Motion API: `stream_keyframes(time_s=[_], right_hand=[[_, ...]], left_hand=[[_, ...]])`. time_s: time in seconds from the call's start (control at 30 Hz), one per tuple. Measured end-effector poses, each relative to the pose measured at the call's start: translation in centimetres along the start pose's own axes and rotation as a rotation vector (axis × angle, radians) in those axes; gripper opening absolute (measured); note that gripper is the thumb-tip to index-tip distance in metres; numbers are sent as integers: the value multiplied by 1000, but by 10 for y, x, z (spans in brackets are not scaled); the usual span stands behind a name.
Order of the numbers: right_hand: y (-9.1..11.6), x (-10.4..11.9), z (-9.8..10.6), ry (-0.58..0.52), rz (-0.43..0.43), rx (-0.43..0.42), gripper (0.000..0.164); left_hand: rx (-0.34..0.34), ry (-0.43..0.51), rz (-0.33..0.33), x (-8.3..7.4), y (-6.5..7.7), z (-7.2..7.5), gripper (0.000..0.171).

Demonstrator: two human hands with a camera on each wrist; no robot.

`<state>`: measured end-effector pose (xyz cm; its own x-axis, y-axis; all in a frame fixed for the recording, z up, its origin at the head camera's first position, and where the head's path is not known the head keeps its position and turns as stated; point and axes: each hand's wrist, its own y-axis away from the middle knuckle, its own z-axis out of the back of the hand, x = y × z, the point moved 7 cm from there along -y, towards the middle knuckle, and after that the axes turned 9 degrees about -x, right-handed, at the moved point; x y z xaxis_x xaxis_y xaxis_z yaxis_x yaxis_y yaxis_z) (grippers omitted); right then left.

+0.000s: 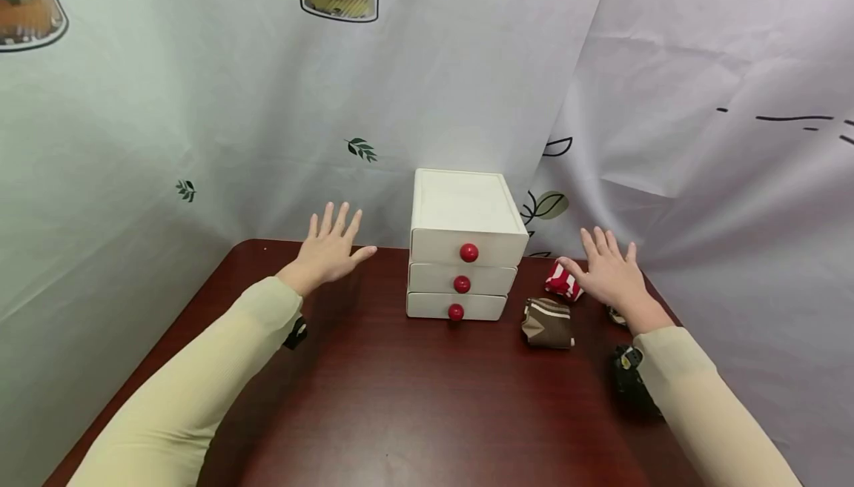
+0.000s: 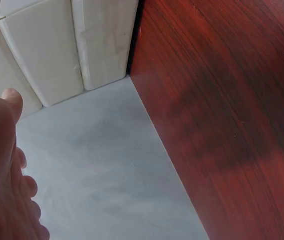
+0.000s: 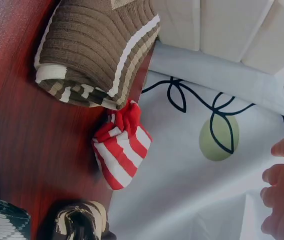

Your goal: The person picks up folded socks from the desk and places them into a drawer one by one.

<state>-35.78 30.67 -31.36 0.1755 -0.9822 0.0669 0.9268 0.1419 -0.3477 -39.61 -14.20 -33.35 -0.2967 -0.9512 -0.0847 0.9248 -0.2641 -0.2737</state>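
My left hand point(image 1: 327, 250) hovers over the table with its fingers spread, left of a white chest of three small drawers point(image 1: 470, 201) with red round knobs. On the other side, my right hand point(image 1: 612, 277) is held up with fingers spread and holds nothing. Below and beside it lie rolled socks: a brown ribbed pair with white stripes point(image 1: 548, 324), a red and white striped pair point(image 1: 563, 282), a tan and black pair point(image 3: 81, 220) and a dark green patterned pair point(image 3: 4, 220). In the head view the right hand and sleeve partly cover the last two.
All the drawers look closed. A dark red wooden table point(image 1: 400, 413) carries everything. Behind it hangs a pale cloth point(image 1: 267, 101) printed with leaves and jars, close along the table's back and side edges.
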Motion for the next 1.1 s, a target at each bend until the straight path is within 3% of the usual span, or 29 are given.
stream_keyframes(time_s=[0.17,0.27,0.43,0.57,0.67,0.8,0.9,0.97,1.1], right_hand=[[0,7,6,-24,13,-41,86],[-1,15,14,-94,17,-100,82],[-1,30,33,-328,-39,-221,74],[3,43,48,-581,-120,-326,61],[5,52,53,-832,-173,-350,49],[3,67,46,-1306,-240,-246,34],[3,80,34,-1593,-294,-95,30],[3,89,24,-1695,-341,23,31],[6,107,2,-1774,-427,224,30]], left_hand=[[-33,3,-12,-9,-6,8,83],[-57,105,-3,-19,-13,17,84],[-94,448,31,-37,-25,33,83],[-131,706,54,-49,-32,41,77],[-142,923,73,-57,-37,43,67],[-125,1179,100,-65,-42,41,59],[-109,1271,120,-69,-46,38,57],[-106,1303,132,-70,-48,35,56],[-104,1331,153,-73,-50,30,51]])
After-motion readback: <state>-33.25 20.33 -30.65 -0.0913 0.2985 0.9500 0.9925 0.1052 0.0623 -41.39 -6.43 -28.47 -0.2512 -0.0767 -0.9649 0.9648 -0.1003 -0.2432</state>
